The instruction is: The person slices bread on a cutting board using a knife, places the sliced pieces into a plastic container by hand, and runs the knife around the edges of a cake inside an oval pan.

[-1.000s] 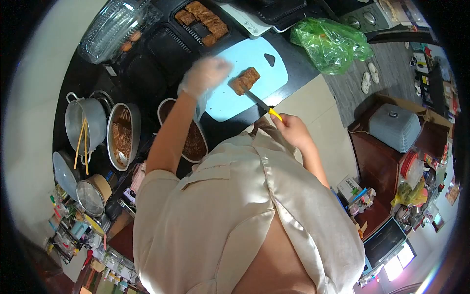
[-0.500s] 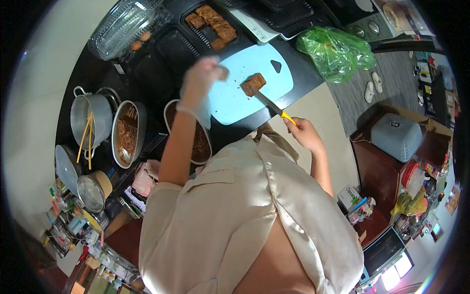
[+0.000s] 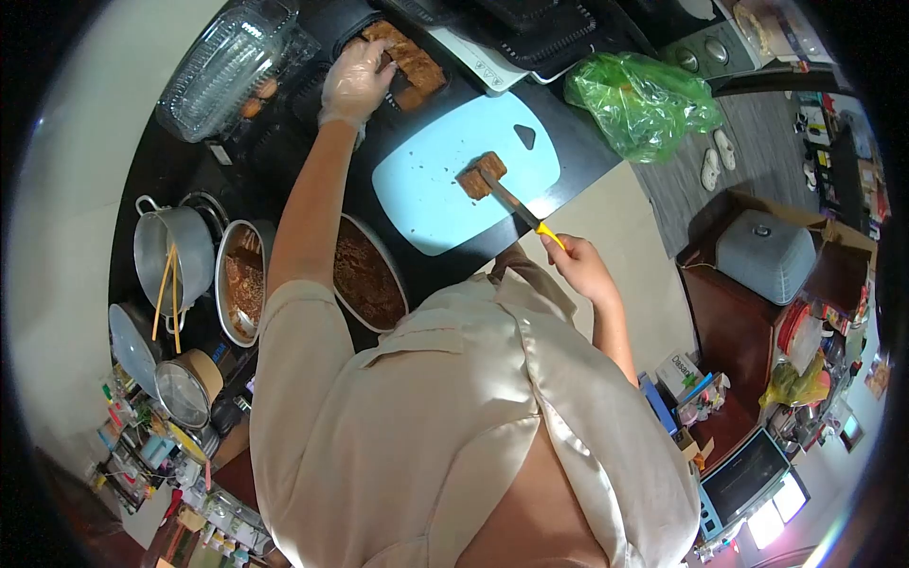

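Note:
My left hand (image 3: 355, 83), in a clear plastic glove, reaches into a black tray at the far side of the counter. Its fingers are curled around a piece of brown cake, mostly hidden beneath them. More brown cake pieces (image 3: 419, 66) lie in that tray. My right hand (image 3: 579, 268) grips a knife by its yellow handle (image 3: 549, 234). The blade meets another brown cake piece (image 3: 482, 176) on the light blue cutting board (image 3: 426, 204), where a cut line seems to show. Crumbs are scattered across the board.
Two oval pans with brown cake remains, one the nearer pan (image 3: 365, 275), stand at left by a pot (image 3: 175, 251) with chopsticks. Clear plastic containers (image 3: 227, 71) are at far left. A green plastic bag (image 3: 644, 106) sits right of the board, near a white scale (image 3: 478, 59).
My left hand has moved from above the board to the tray, carrying a cake piece. The knife stays at the cake on the board, its blade shifted slightly.

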A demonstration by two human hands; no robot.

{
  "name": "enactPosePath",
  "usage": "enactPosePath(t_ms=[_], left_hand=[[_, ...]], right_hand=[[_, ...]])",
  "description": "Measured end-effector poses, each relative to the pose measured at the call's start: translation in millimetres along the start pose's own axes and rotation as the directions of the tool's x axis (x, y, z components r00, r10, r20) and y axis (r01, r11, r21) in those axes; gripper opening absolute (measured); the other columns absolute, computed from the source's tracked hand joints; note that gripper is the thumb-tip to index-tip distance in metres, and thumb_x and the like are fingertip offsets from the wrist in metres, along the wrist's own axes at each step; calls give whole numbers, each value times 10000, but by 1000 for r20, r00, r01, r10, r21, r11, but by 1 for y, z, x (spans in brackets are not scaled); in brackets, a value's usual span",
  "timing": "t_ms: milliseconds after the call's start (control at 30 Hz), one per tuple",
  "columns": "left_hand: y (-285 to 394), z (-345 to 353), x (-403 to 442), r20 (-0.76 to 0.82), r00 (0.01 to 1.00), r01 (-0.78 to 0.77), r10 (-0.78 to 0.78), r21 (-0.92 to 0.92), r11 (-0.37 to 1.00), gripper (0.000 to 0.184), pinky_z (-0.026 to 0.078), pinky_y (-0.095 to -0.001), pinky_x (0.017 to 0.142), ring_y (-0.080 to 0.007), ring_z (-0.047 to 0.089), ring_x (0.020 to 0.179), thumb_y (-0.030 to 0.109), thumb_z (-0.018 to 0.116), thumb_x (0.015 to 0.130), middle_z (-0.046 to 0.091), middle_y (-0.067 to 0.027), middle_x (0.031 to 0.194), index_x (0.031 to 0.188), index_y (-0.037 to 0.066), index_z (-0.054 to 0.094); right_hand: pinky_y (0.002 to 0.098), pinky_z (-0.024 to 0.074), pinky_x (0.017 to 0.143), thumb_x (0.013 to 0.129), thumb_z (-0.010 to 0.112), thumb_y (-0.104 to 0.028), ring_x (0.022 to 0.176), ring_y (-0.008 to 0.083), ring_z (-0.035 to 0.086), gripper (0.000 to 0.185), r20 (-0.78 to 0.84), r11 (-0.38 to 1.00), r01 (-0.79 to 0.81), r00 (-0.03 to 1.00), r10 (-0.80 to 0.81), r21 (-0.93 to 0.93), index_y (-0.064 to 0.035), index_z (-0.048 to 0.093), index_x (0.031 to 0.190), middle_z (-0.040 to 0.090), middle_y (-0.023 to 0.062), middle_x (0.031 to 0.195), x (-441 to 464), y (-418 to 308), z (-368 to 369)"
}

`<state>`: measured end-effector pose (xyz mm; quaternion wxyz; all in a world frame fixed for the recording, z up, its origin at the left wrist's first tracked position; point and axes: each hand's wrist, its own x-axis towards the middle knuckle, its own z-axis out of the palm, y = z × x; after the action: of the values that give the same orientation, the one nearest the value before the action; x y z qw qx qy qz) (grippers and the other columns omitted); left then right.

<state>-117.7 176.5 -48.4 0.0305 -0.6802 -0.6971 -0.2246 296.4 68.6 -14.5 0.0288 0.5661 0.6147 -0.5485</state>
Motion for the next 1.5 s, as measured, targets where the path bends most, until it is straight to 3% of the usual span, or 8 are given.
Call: enactPosePath(t_ms=[267, 567, 833, 933, 1033, 1200, 1333, 1500], left_hand=[[-17, -16, -11, -179, 961, 208, -210, -27, 978, 175, 514, -403, 762, -306, 636, 840, 245, 607, 860, 661, -76, 811, 994, 177, 696], [-12, -14, 17, 224, 913, 307, -342, 176, 935, 344, 510, -424, 838, -323, 649, 938, 445, 605, 849, 695, -136, 962, 961, 139, 717], [11, -29, 8, 65, 951, 279, -301, 236, 931, 373, 516, -418, 814, -318, 662, 917, 478, 573, 862, 701, -125, 963, 939, 140, 711], [69, -52, -18, 374, 841, 484, -391, -196, 853, 379, 509, -398, 839, -305, 658, 944, 465, 569, 881, 694, -126, 1003, 999, 128, 697], [105, -44, -49, 806, 544, 573, -232, -156, 805, 459, 490, -385, 895, -281, 645, 1012, 466, 582, 888, 680, -154, 1075, 1130, 84, 663], [136, -25, -86, 862, 396, 743, -315, -100, 661, 424, 517, -312, 749, -181, 663, 840, 417, 631, 877, 693, -112, 932, 1050, 30, 655], [107, 22, -132, 699, 648, 709, -301, -410, 574, 358, 508, -260, 698, -152, 652, 776, 331, 694, 829, 681, -87, 878, 1018, 30, 651], [93, -37, -102, 550, 668, 743, -502, -530, 409, 309, 509, -288, 744, -148, 645, 804, 240, 711, 802, 679, -68, 905, 1019, 29, 650]], right_hand=[[337, 371, 518, 945, 533, -465, 524, 148, 413, 528, -60, 999, 27, 998, -26, 30, 0, 570, 699, 452, 42, 537, 5, -5, -8], [335, 367, 514, 947, 546, -432, 525, 141, 408, 504, -96, 999, 16, 995, -13, 37, 2, 560, 692, 457, 33, 537, 0, 0, -3], [379, 384, 533, 941, 538, -452, 517, 221, 426, 530, -97, 1000, 11, 995, -12, -10, 23, 562, 707, 472, 124, 543, -6, 3, 0], [423, 410, 563, 936, 526, -467, 533, 302, 492, 539, -109, 994, 12, 994, -24, -111, 27, 598, 732, 529, 185, 577, -3, 1, 0], [374, 408, 559, 951, 523, -458, 547, 224, 468, 507, -62, 968, 13, 998, -30, -252, 9, 613, 776, 503, 110, 567, -6, -14, 0], [381, 412, 565, 942, 536, -449, 544, 240, 461, 479, 39, 948, 51, 998, -41, -315, 4, 670, 867, 501, 137, 566, -5, -26, 7], [366, 404, 554, 937, 548, -449, 544, 205, 466, 486, 72, 962, 51, 997, -33, -268, 10, 655, 821, 507, 106, 562, -1, -15, -1], [371, 406, 550, 931, 529, -474, 542, 199, 484, 531, -38, 997, 4, 999, -7, -79, 14, 610, 739, 522, 97, 563, 2, -6, -15]])
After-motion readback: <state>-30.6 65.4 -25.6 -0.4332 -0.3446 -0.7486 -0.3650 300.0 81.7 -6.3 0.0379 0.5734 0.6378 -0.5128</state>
